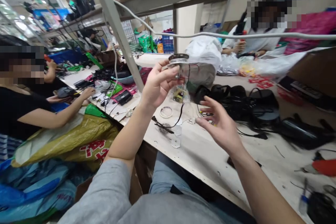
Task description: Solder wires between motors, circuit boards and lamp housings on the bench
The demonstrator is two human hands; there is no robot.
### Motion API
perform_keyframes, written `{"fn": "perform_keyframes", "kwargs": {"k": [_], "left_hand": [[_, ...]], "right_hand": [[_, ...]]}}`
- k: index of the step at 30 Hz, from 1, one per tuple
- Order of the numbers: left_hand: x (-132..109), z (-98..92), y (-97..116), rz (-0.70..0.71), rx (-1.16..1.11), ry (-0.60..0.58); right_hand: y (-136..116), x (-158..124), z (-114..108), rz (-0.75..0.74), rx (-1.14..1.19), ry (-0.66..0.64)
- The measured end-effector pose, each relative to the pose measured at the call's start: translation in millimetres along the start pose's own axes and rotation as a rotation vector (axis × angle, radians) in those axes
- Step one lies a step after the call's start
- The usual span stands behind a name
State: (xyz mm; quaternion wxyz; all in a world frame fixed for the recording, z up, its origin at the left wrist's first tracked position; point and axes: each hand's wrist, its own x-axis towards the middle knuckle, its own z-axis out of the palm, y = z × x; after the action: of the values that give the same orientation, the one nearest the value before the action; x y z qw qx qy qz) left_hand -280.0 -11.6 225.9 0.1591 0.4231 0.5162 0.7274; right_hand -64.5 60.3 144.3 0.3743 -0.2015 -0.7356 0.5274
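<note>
My left hand [160,80] is raised above the bench, its fingers closed on a clear plastic part with a dark round disc [179,57] on top. Thin wires hang from this part, and a small yellowish circuit board [179,95] shows just below it; how they join is blurred. A black cable [180,113] trails down to the bench top under the hand. Off to the right, my right hand [220,124] hovers with thumb and fingers apart. A small whitish bit shows at the thumb tip, too small to name.
A tape roll [166,112] lies on the white bench [199,157]. Black plastic housings [244,103] crowd the right side, near a red-handled tool [324,167] and a screwdriver [303,197]. A metal post [118,28] and white cable [199,35] cross ahead. Co-workers sit left and opposite.
</note>
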Motion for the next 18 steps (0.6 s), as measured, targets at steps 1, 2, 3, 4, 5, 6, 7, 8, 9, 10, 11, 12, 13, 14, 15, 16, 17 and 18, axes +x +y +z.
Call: {"fn": "perform_keyframes", "kwargs": {"k": [1,2,3,4,5,6,7,8,9,10,11,12,13,14,15,16,17,18], "left_hand": [[-8,14.2,2,-0.058,-0.041,-0.064],[-16,27.0,2,-0.123,-0.091,-0.132],[-22,38.3,0,-0.194,-0.146,-0.2],[-27,48.4,-5,-0.272,-0.205,-0.265],[-31,57.3,-12,-0.353,-0.263,-0.319],[-35,65.3,-22,-0.434,-0.316,-0.359],[-39,72.6,-34,-0.516,-0.361,-0.388],[-43,79.3,-48,-0.6,-0.398,-0.41],[-49,85.5,-61,-0.684,-0.429,-0.426],[-55,91.0,-75,-0.769,-0.453,-0.442],[-63,96.1,-87,-0.854,-0.471,-0.458],[-71,100.6,-98,-0.935,-0.484,-0.477],[-80,104.5,-107,-1.007,-0.495,-0.498],[-89,107.8,-114,-1.067,-0.506,-0.524],[-97,110.6,-120,-1.113,-0.519,-0.553],[-105,112.8,-124,-1.147,-0.536,-0.584],[-113,114.6,-127,-1.171,-0.559,-0.611],[-120,116.0,-130,-1.189,-0.586,-0.632]], "right_hand": [[2,-1,3,0.028,0.036,-0.07],[4,-3,6,0.058,0.062,-0.141],[5,-8,8,0.085,0.076,-0.201],[7,-15,10,0.105,0.076,-0.239],[10,-22,10,0.118,0.06,-0.251],[13,-31,8,0.126,0.033,-0.236],[17,-39,4,0.135,-0.004,-0.203],[22,-48,-2,0.151,-0.047,-0.156],[29,-56,-11,0.175,-0.088,-0.088],[37,-65,-21,0.208,-0.119,0.002],[45,-72,-33,0.251,-0.139,0.111],[53,-80,-45,0.299,-0.143,0.231],[61,-86,-56,0.344,-0.13,0.345],[67,-93,-67,0.38,-0.1,0.439],[73,-98,-76,0.406,-0.061,0.5],[77,-104,-83,0.423,-0.017,0.523],[80,-108,-88,0.433,0.028,0.511],[81,-112,-92,0.44,0.071,0.468]]}}
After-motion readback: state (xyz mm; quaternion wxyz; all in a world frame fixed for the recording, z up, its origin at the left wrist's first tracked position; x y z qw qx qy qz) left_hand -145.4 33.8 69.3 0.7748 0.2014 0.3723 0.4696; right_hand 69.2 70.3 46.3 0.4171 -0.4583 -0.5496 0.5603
